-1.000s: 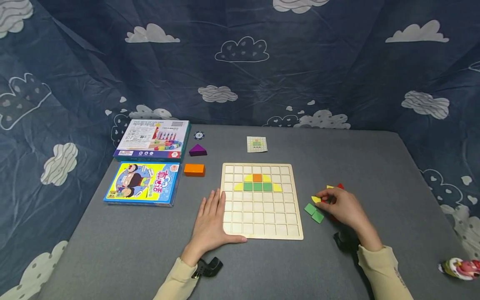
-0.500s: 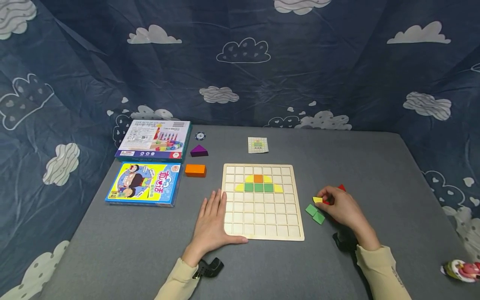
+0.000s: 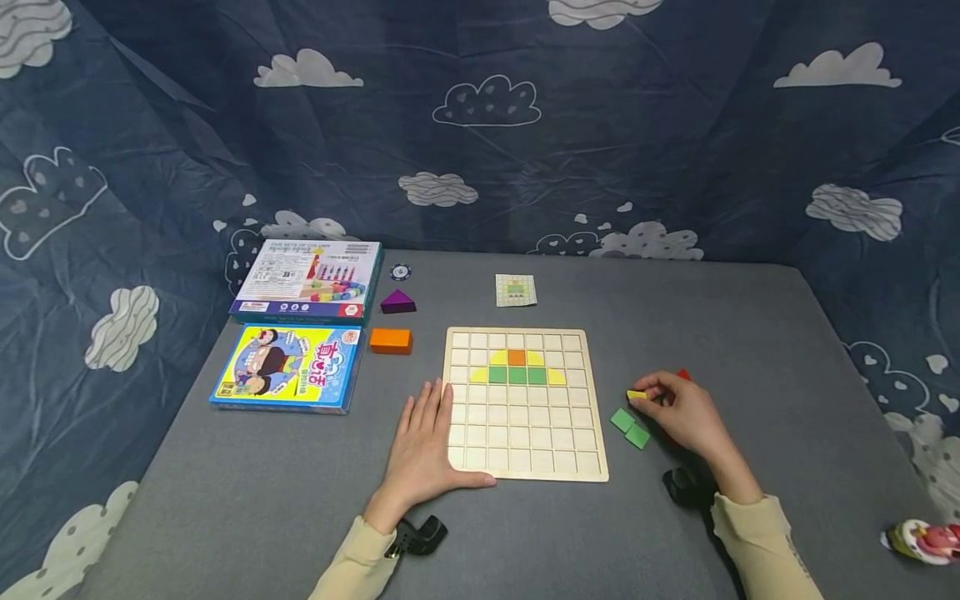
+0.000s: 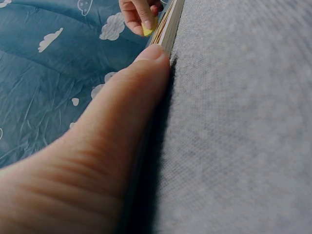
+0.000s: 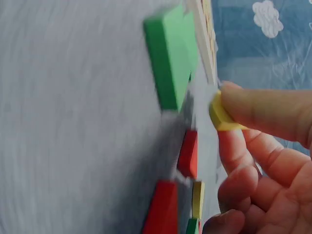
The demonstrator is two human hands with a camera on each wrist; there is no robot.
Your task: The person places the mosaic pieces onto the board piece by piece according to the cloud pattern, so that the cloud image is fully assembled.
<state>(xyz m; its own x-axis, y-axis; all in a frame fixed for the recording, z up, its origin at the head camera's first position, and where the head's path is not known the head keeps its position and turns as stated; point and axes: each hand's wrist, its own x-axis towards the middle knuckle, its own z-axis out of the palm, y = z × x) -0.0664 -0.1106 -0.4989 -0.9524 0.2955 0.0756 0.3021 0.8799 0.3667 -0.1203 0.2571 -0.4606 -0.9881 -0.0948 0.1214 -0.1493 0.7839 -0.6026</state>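
Head view: right hand (image 3: 682, 417) pinches a yellow piece (image 3: 637, 395) right of the grid board (image 3: 525, 467). Left hand (image 3: 423, 450) lies flat, fingers straight, on the board's left edge. Board: two rows partly filled, most cells bare; green pieces (image 3: 628, 427) and red ones wait right of it.

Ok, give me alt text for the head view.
A right hand pinches a yellow piece above the grey table, beside two green pieces. The left hand rests flat on a wooden grid board partly filled with yellow, green and orange tiles.
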